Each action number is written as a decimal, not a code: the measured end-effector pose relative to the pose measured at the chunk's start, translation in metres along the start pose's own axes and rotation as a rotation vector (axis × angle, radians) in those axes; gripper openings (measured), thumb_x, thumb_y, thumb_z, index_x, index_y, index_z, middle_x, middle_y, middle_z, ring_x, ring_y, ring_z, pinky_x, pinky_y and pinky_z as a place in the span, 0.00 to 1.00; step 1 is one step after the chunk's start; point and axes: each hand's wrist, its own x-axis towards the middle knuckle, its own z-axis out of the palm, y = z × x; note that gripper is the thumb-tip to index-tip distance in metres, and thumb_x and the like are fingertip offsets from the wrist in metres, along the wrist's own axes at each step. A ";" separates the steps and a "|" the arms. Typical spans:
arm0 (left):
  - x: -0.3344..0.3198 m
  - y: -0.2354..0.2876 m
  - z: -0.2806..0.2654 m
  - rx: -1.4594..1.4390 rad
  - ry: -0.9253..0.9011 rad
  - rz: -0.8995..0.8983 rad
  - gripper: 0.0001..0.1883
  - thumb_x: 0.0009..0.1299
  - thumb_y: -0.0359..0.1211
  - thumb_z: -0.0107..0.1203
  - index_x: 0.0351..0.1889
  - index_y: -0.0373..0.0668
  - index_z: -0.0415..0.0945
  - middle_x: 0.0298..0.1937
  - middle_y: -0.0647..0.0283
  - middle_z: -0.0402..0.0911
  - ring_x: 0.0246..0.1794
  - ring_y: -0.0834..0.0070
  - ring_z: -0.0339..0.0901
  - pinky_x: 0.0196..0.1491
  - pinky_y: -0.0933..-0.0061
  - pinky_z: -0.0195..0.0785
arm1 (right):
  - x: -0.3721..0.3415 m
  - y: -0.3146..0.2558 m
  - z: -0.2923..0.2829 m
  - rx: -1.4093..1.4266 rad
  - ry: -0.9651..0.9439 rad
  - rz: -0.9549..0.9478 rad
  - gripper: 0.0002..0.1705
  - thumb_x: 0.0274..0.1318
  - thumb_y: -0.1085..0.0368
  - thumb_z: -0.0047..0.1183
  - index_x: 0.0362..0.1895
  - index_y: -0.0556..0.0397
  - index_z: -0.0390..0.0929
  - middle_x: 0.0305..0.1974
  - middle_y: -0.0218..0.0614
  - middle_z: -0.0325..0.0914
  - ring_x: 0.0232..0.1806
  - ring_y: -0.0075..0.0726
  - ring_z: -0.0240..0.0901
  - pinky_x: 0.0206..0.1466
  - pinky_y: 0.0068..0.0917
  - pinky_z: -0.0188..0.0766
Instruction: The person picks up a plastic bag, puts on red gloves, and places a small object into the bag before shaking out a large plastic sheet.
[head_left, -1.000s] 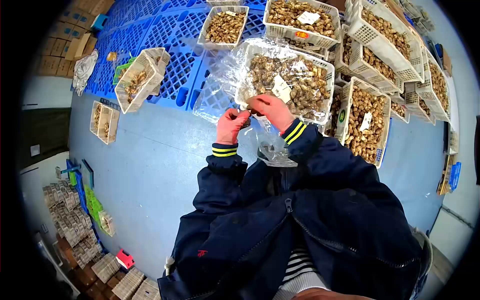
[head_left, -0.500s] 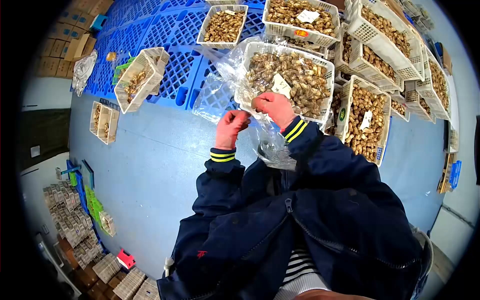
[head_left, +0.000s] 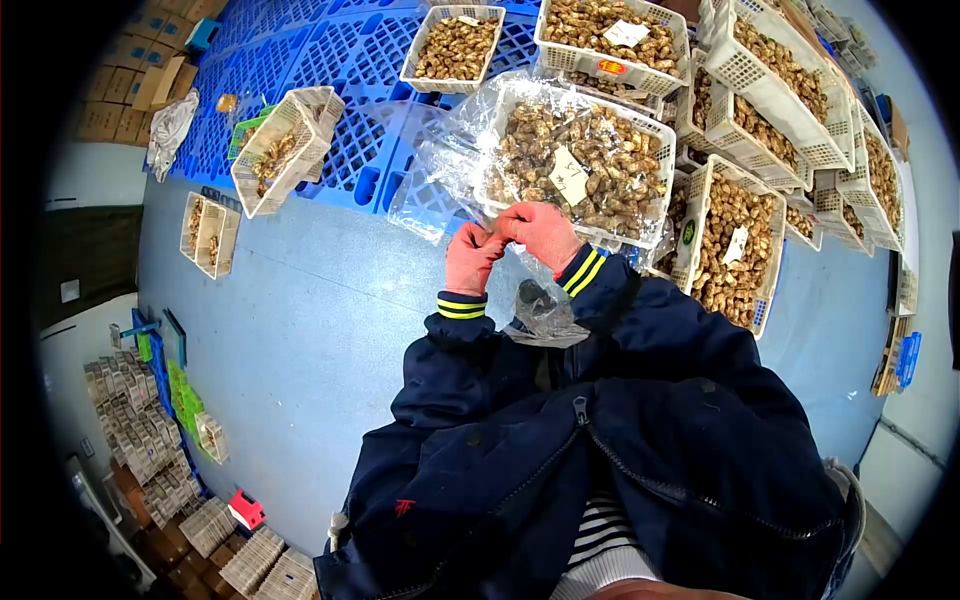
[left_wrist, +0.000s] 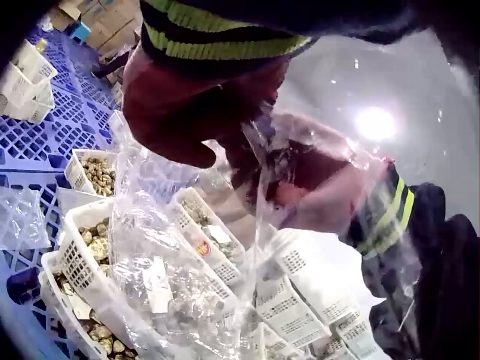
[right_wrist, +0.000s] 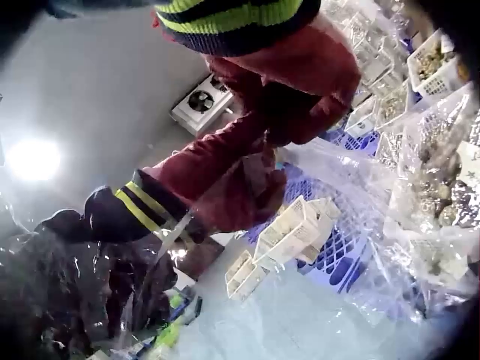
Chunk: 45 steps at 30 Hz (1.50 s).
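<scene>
Gloved left hand (head_left: 472, 258) and right hand (head_left: 545, 237) pinch clear plastic (head_left: 470, 130); just beyond the fingers lies a filled crate (head_left: 668, 165), nearer the right.

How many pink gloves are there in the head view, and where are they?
2: one on the left hand, one on the right hand, both at the clear plastic.

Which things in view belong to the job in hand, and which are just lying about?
Apparently in the job: clear plastic film, held by left hand and right hand; filled white basket; its paper tag.

Apparently just lying about: cardboard boxes; red object; crumpled white sheet.
</scene>
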 end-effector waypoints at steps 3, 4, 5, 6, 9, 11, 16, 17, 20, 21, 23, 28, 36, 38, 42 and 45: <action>-0.002 0.008 0.010 0.126 0.102 -0.019 0.17 0.54 0.22 0.60 0.21 0.45 0.58 0.18 0.72 0.64 0.18 0.82 0.62 0.24 0.80 0.62 | 0.009 0.011 -0.001 -0.119 0.209 -0.142 0.14 0.48 0.58 0.51 0.33 0.54 0.79 0.21 0.30 0.74 0.22 0.24 0.67 0.28 0.23 0.65; -0.002 0.009 0.010 0.133 0.114 -0.035 0.18 0.54 0.22 0.61 0.21 0.46 0.58 0.18 0.72 0.64 0.18 0.82 0.62 0.24 0.79 0.62 | 0.016 0.018 -0.006 -0.040 0.232 -0.143 0.13 0.48 0.58 0.51 0.33 0.55 0.79 0.22 0.31 0.75 0.23 0.24 0.68 0.28 0.23 0.65; -0.003 0.009 0.008 0.140 0.127 -0.053 0.18 0.53 0.22 0.61 0.21 0.46 0.58 0.18 0.73 0.63 0.18 0.83 0.62 0.23 0.78 0.62 | 0.017 0.015 -0.009 0.041 0.253 -0.143 0.13 0.48 0.59 0.51 0.33 0.55 0.78 0.23 0.32 0.76 0.24 0.24 0.70 0.28 0.24 0.66; -0.001 0.006 0.006 0.139 0.130 -0.050 0.18 0.53 0.22 0.61 0.21 0.46 0.58 0.18 0.73 0.63 0.18 0.83 0.62 0.23 0.78 0.62 | 0.015 0.012 -0.013 0.064 0.199 -0.113 0.13 0.48 0.59 0.51 0.33 0.56 0.78 0.25 0.34 0.77 0.25 0.26 0.72 0.30 0.25 0.67; 0.000 0.009 0.015 0.416 0.070 0.186 0.12 0.54 0.30 0.63 0.26 0.41 0.67 0.22 0.70 0.72 0.23 0.84 0.66 0.25 0.81 0.61 | 0.011 0.007 0.004 0.116 0.114 -0.319 0.14 0.48 0.58 0.52 0.34 0.56 0.78 0.25 0.34 0.77 0.26 0.26 0.71 0.31 0.25 0.67; -0.007 0.019 0.029 0.271 -0.021 0.110 0.10 0.57 0.29 0.60 0.30 0.39 0.69 0.25 0.68 0.73 0.26 0.83 0.68 0.29 0.81 0.63 | 0.010 0.007 0.007 -0.013 0.043 -0.294 0.14 0.48 0.57 0.52 0.34 0.55 0.78 0.25 0.33 0.77 0.27 0.25 0.71 0.30 0.24 0.67; -0.018 0.029 0.010 0.079 -0.106 -0.089 0.14 0.64 0.38 0.52 0.41 0.36 0.71 0.38 0.61 0.77 0.33 0.78 0.73 0.40 0.77 0.67 | 0.018 0.015 -0.018 0.033 0.217 -0.083 0.16 0.50 0.56 0.51 0.34 0.56 0.78 0.21 0.30 0.74 0.19 0.21 0.64 0.22 0.22 0.62; -0.018 0.034 0.003 0.060 -0.042 -0.118 0.17 0.65 0.41 0.52 0.42 0.36 0.71 0.39 0.61 0.76 0.34 0.78 0.74 0.41 0.77 0.67 | 0.016 0.015 -0.021 0.031 0.221 -0.081 0.16 0.50 0.56 0.51 0.34 0.56 0.78 0.21 0.30 0.74 0.19 0.21 0.64 0.22 0.22 0.62; -0.016 0.048 -0.010 0.094 -0.075 -0.127 0.24 0.66 0.50 0.46 0.46 0.37 0.71 0.43 0.58 0.77 0.39 0.74 0.76 0.41 0.76 0.68 | 0.008 0.004 -0.022 -0.073 0.166 -0.117 0.16 0.52 0.58 0.48 0.38 0.57 0.76 0.22 0.32 0.75 0.23 0.24 0.68 0.29 0.24 0.65; -0.012 0.053 -0.010 0.110 -0.082 -0.144 0.25 0.66 0.51 0.45 0.46 0.38 0.71 0.43 0.58 0.77 0.39 0.74 0.76 0.41 0.76 0.68 | 0.008 0.005 -0.014 -0.068 0.121 -0.226 0.16 0.53 0.57 0.47 0.38 0.57 0.75 0.25 0.36 0.76 0.27 0.28 0.70 0.33 0.26 0.66; -0.005 0.056 -0.001 0.206 -0.046 -0.188 0.24 0.67 0.51 0.45 0.46 0.38 0.71 0.42 0.59 0.77 0.37 0.74 0.77 0.39 0.77 0.69 | -0.003 -0.006 -0.005 -0.339 0.072 -0.269 0.16 0.53 0.57 0.47 0.36 0.58 0.75 0.27 0.42 0.76 0.29 0.38 0.73 0.34 0.30 0.67; 0.016 0.037 -0.002 0.285 0.113 -0.294 0.19 0.63 0.47 0.52 0.31 0.38 0.71 0.22 0.66 0.75 0.20 0.81 0.72 0.22 0.81 0.61 | -0.007 0.022 0.010 -0.784 0.119 -0.637 0.09 0.48 0.61 0.47 0.29 0.52 0.71 0.30 0.39 0.71 0.36 0.46 0.69 0.38 0.36 0.66; 0.001 0.026 -0.023 0.024 0.026 -0.324 0.20 0.66 0.42 0.49 0.49 0.37 0.67 0.41 0.56 0.77 0.37 0.67 0.78 0.38 0.71 0.72 | -0.018 0.010 0.003 -0.711 -0.061 -0.295 0.21 0.49 0.51 0.48 0.45 0.48 0.73 0.42 0.43 0.72 0.45 0.47 0.68 0.46 0.37 0.65; -0.003 0.033 -0.023 -0.015 0.027 -0.390 0.20 0.66 0.43 0.49 0.49 0.38 0.67 0.41 0.56 0.77 0.37 0.67 0.78 0.38 0.71 0.72 | -0.018 0.012 0.004 -0.724 -0.044 -0.314 0.21 0.49 0.51 0.49 0.44 0.49 0.73 0.40 0.43 0.72 0.44 0.47 0.69 0.45 0.37 0.66; 0.002 0.019 -0.026 0.049 0.060 -0.422 0.21 0.63 0.45 0.51 0.44 0.37 0.69 0.35 0.59 0.78 0.31 0.71 0.77 0.31 0.74 0.70 | -0.022 0.023 0.018 -0.901 0.009 -0.473 0.16 0.46 0.53 0.50 0.36 0.50 0.72 0.33 0.39 0.72 0.39 0.46 0.69 0.42 0.38 0.65; 0.011 0.010 -0.027 0.336 0.151 -0.372 0.17 0.61 0.42 0.53 0.35 0.34 0.72 0.25 0.62 0.77 0.21 0.76 0.74 0.22 0.78 0.66 | -0.025 0.028 0.032 -1.056 0.001 -0.524 0.13 0.45 0.55 0.50 0.30 0.50 0.71 0.31 0.37 0.71 0.37 0.43 0.69 0.41 0.36 0.65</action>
